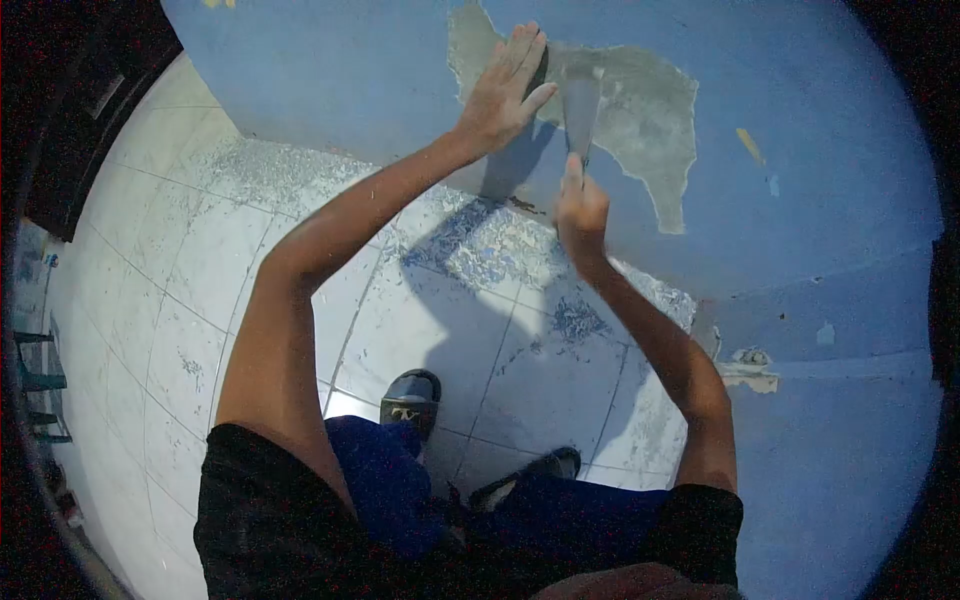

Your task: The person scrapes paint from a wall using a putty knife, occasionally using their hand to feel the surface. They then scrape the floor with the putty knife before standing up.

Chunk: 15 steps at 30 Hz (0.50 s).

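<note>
A wide-bladed scraper (581, 108) is in my right hand (583, 212), its blade pointing up against a bare grey patch (648, 112) on the blue wall (340, 70). My fingers wrap round its handle. My left hand (506, 92) lies flat on the wall at the patch's left part, fingers stretched out and holding nothing. Ragged pale edges of paint surround the patch, and a narrow tongue of it runs down on the right.
Paint flakes (490, 245) litter the white tiled floor (390, 320) along the wall's foot. Two sandalled feet stand below. A dark object (100, 100) is at the upper left, with green stools (42, 382) at the left edge. A damaged spot (750, 357) marks the lower right wall.
</note>
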Each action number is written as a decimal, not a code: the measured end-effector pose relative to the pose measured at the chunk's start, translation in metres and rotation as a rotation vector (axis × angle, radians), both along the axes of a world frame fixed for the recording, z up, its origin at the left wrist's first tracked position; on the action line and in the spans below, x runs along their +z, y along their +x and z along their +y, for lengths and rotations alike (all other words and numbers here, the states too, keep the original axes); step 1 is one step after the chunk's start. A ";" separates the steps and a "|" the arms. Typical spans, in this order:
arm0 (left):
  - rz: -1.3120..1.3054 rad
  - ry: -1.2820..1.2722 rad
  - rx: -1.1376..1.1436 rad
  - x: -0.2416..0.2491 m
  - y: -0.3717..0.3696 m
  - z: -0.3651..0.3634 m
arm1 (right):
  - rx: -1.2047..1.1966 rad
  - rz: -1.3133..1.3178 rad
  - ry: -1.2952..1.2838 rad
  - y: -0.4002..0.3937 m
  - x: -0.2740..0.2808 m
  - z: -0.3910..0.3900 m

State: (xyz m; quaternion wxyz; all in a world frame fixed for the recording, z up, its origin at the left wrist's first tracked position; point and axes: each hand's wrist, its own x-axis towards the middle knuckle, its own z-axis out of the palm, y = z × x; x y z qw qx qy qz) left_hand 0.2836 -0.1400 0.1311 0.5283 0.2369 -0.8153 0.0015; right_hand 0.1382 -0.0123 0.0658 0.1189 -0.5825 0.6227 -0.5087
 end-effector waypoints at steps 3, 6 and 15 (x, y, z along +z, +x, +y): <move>0.004 -0.013 0.022 0.002 -0.002 -0.002 | -0.062 -0.039 0.088 -0.004 -0.002 0.002; -0.001 -0.020 0.033 -0.012 -0.003 0.000 | 0.032 -0.240 0.083 0.015 0.080 -0.009; 0.016 0.097 -0.055 0.003 0.000 0.005 | 0.058 0.003 0.013 -0.001 0.019 -0.001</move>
